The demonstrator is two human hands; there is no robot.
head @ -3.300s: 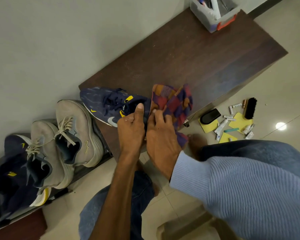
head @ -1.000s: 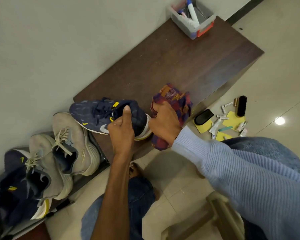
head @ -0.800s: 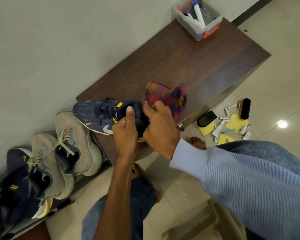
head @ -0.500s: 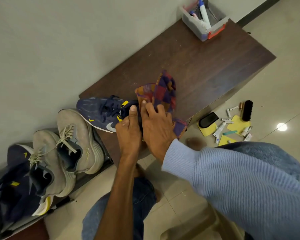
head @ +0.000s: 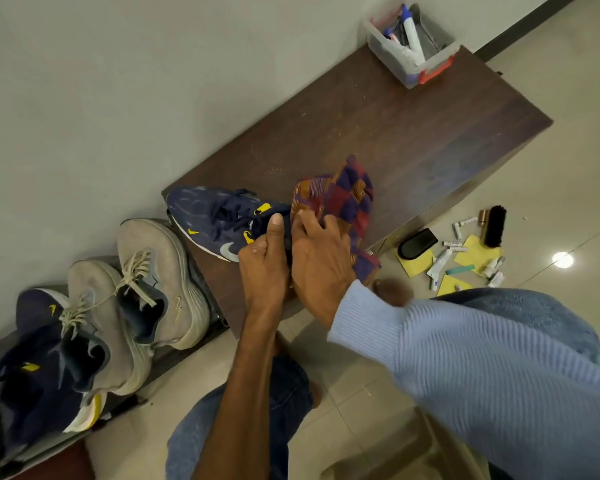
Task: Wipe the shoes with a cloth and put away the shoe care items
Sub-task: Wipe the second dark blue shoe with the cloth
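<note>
Pale wall and glossy floor tiles are seen from above, with a dark wooden desk (head: 413, 133) set against the wall. Near the desk's front left corner a navy shoe (head: 208, 216) is stood on its sole, toe pointed left. Its heel is gripped by the left hand (head: 262, 265), thumb laid up along the collar. A checked cloth (head: 340, 199) in red, purple and orange is bunched against the same heel and is clutched by the curled fingers (head: 326, 225) of the right hand (head: 317, 261); one corner is left hanging over the desk edge.

Wiping is judged to be under way, with much left to do. Two grey shoes (head: 153, 271) and a second navy shoe (head: 39, 358) are kept on a low rack (head: 215, 327) to the left; whether they have been wiped cannot be told, though the grey pair looks dull and dusty. Nothing on the floor has been put away yet: a black brush (head: 495, 225), small tubes (head: 442, 263) and yellow pads (head: 478, 252) are scattered beside the desk. A clear box (head: 388, 53), already holding a few items, is placed at the desk's far corner and is probably meant for them.

The navy shoe is a mesh trainer with yellow lace tabs, a pale side logo and a white sole edge.
</note>
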